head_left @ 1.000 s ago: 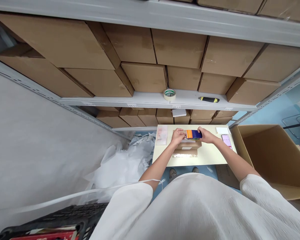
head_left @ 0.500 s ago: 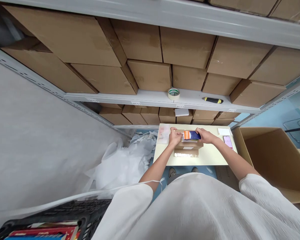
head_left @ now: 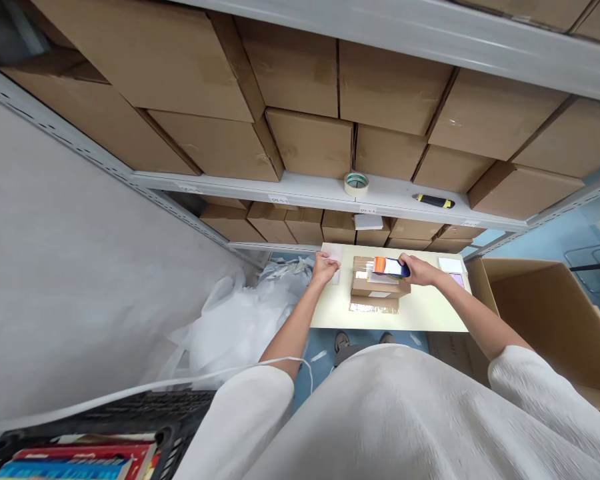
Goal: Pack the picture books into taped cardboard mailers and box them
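My right hand (head_left: 416, 269) is closed around the end of a flat orange-and-dark-blue packet (head_left: 391, 267), held above a small cardboard box (head_left: 380, 288). Glare whitens the packet's top face. Some white paper shows just under it. The box has a white label on its near side, and a flap with shiny clear tape lies toward me. At the table's left end, my left hand (head_left: 325, 268) is closed in a pinch over a pale pinkish sheet (head_left: 335, 253); whatever lies between its fingertips is too small to make out.
The cream table (head_left: 430, 313) also bears a phone (head_left: 458, 280) and a white pad (head_left: 450, 265). Tape (head_left: 356, 185) and a yellow-black cutter (head_left: 434, 201) lie on the shelf. A large open carton (head_left: 540, 320) stands right, white plastic bags (head_left: 245, 320) left, a black crate (head_left: 180, 420) lower left.
My left hand has left the packet and moved left to the pinkish sheet. The right hand still holds the packet, now tilted so its face catches the light. The view has shifted slightly.
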Tool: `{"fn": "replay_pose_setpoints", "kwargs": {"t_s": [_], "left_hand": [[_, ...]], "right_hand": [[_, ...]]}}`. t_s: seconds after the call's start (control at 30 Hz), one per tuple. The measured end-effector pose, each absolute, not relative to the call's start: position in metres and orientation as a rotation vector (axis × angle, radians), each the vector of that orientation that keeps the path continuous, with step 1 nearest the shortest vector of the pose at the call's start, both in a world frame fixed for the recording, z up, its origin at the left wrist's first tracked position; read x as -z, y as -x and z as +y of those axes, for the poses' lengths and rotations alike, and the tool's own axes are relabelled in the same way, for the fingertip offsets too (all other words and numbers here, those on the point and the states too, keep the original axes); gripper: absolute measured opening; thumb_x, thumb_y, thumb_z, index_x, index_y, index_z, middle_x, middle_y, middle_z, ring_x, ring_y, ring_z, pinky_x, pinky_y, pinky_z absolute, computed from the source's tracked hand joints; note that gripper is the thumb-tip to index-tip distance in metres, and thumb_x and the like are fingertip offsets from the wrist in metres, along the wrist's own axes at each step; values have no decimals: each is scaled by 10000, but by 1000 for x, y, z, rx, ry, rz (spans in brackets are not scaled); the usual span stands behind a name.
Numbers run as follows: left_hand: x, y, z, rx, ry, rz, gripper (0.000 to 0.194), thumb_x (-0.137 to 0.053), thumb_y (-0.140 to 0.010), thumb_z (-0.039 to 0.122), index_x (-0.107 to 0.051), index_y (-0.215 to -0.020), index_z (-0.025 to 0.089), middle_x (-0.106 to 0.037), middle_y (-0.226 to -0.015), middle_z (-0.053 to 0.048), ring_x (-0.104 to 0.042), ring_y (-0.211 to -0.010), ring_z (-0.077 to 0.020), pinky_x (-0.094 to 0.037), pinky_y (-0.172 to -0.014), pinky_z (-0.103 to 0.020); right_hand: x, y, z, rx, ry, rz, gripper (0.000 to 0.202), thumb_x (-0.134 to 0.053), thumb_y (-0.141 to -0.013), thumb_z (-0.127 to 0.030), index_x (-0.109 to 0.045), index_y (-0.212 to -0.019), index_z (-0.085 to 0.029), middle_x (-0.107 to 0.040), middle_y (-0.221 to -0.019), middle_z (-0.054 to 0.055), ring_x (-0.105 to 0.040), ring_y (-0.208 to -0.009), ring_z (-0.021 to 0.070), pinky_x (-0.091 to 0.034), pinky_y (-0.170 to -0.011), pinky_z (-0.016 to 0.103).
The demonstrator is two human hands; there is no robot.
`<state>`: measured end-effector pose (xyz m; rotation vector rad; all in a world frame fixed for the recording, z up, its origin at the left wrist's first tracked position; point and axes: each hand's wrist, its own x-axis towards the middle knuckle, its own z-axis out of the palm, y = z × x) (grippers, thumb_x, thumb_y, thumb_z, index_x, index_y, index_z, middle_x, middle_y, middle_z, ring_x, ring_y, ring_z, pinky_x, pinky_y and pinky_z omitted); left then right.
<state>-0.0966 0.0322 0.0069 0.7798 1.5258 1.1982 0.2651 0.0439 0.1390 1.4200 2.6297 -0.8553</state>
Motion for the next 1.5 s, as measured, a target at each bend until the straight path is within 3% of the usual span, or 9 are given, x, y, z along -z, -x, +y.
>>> {"fn": "replay_pose_setpoints", "kwargs": {"t_s": [0.33, 0.63, 0.87, 1.27, 1.5], "left_hand": [[27, 95, 25, -1170, -675, 1496, 524, -734, -606, 85, -399, -958, 282, -628, -663, 87, -698, -701, -199, -529, -773, -331], [59, 73, 18, -1173, -676, 1474, 437, -723, -646, 123, -435, -937, 274, -636, -683, 90, -690, -690, -165, -533, -811, -324], [57, 43, 11, -1139, -735, 1487, 351, -682, -703, 105, -531, -983, 252, -652, -747, 47, -689, -809, -188, -516, -891, -340], [47, 64, 6, -1243, -647, 1412, 284, -692, -753, 136, -534, -962, 247, -668, -728, 43, -699, -778, -168, -540, -874, -326], [44, 32, -1, -1192, -825, 1574, 216, -682, -837, 171, -546, -980, 261, -652, -885, -1, -695, -938, -219, -524, -952, -362]], "right_hand": [[-139, -256, 49, 838, -1401, 2657, 407, -703, -770, -293, -421, -1062, -267, -598, -969, 29, -545, -856, 222, -387, -709, 288], [-137, -250, 52, 771, -1409, 2629, 414, -700, -761, -302, -427, -1070, -270, -605, -949, 23, -537, -855, 225, -378, -706, 291], [-141, -247, 48, 763, -1441, 2598, 413, -675, -749, -272, -413, -1067, -272, -614, -980, 23, -538, -863, 220, -388, -718, 291], [-138, -247, 48, 798, -1448, 2605, 426, -668, -735, -279, -380, -1049, -274, -601, -971, 18, -517, -830, 212, -386, -721, 294], [-134, -248, 46, 759, -1480, 2602, 425, -668, -731, -290, -407, -1066, -268, -604, -951, 18, -528, -835, 216, -363, -702, 285]]}}
